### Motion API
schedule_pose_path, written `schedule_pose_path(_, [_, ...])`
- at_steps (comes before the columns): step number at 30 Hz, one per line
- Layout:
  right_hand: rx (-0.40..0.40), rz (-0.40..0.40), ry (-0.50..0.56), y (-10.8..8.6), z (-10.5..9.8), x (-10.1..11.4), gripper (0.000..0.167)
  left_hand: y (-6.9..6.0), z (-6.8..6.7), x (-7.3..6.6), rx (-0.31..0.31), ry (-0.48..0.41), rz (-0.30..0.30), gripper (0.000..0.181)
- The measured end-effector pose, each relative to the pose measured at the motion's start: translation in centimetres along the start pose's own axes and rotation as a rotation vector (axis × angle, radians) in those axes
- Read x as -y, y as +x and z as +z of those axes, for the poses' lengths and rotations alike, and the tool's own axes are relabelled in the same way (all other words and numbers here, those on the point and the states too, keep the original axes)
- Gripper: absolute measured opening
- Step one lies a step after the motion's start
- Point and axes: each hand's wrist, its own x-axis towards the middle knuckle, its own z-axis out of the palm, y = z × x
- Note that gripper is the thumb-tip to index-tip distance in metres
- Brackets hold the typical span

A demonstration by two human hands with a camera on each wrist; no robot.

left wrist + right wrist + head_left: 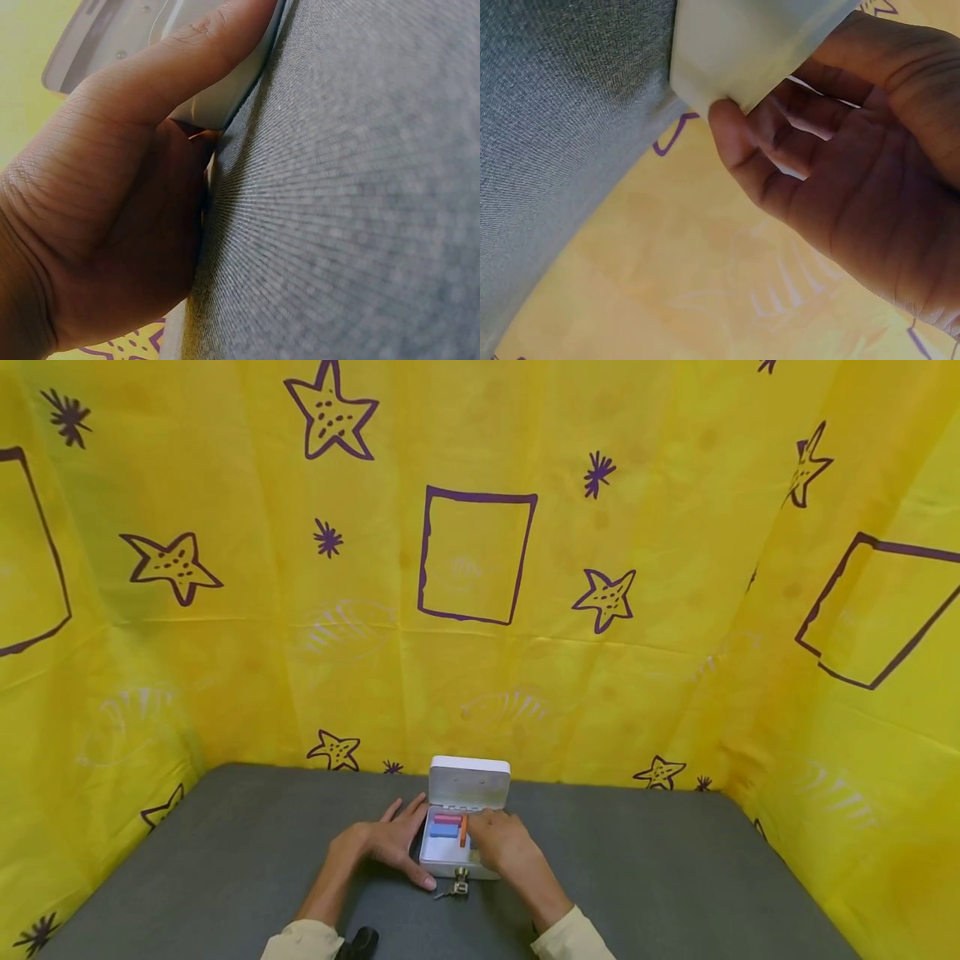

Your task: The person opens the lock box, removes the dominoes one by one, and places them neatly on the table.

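The left hand [390, 841] stood fingers spread beside the box's left wall, its thumb at the near corner; it was clamped on nothing. The right hand [504, 842] reached over the box's right side with fingers bent, one of them meeting a white edge; whether the others pinched anything could not be told, as the back of the hand hid them. The box, a white rectangular lidded case [438, 867], sat between the hands on the dark grey cloth-covered desk [660, 852]. Within it, a slim orange bar [463, 832] ran front to back just beside the right fingers, with a pink bar [447, 819] and a blue block [444, 830] to its left. Risks, as judged: a sideways brush of the right fingers could knock the orange bar into its neighbours; uneven pressure on the right wall could slide or tip the case if the left hand braced it too lightly; the raised white lid [470, 783], if bumped, could drop onto the knuckles; and the metal keys [460, 887] hanging at the front could snag a passing thumb or sleeve.
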Motion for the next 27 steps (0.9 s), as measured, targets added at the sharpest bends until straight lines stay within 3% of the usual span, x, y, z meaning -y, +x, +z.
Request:
schedule_pose_path(8, [-0.013, 0.014, -0.010, 0.3, 0.5, 0.0, 0.017, -0.1, 0.0, 0.0, -0.002, -0.004, -0.023, 0.144])
schedule_pose_path(17, [0.026, -0.017, 0.002, 0.7, 0.9, -0.7, 0.005, 0.0, 0.0, -0.1, 0.007, -0.002, -0.028, 0.144])
schedule_pose_path(20, [0.049, -0.038, 0.043, 0.9, 0.5, -1.0, 0.008, 0.2, 0.0, 0.0, 0.007, -0.002, -0.020, 0.146])
schedule_pose_path(27, [0.092, -0.145, 0.255, 1.0, -0.7, -2.1, 0.036, 0.0, 0.0, 0.0, -0.005, -0.011, -0.021, 0.145])
